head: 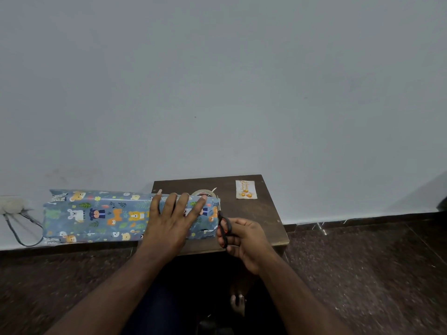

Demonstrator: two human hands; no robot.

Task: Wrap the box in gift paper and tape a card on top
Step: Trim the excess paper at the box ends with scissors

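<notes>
Nearest the camera, one bare foot [237,303] on the dark speckled floor [362,274] under the desk, between two forearms. Right hand [244,239] at the desk's front right edge, fingers curled through the black handles of one pair of scissors [223,227], blades pointing up at the right end of the gift paper. Left hand [169,220] lies flat on the gift paper [96,216], fingers straight and spread apart, pressing it down. The paper is blue with cartoon bears, foxes and leaves, one long sheet folded over; whether the box is inside it cannot be told. Its right part sits on the small dark brown desk [261,213], its left part sticks out well past the desk's left edge. Behind the fingers, one tape roll [204,192], partly hidden, label print too small to read. Far right on the desk, one white card [245,189] with gold script and orange shapes, unreadable, well apart from the paper. Far left, a wall socket [11,205] with a grey cable [23,232] looping down. Pale wall [217,81] behind.
</notes>
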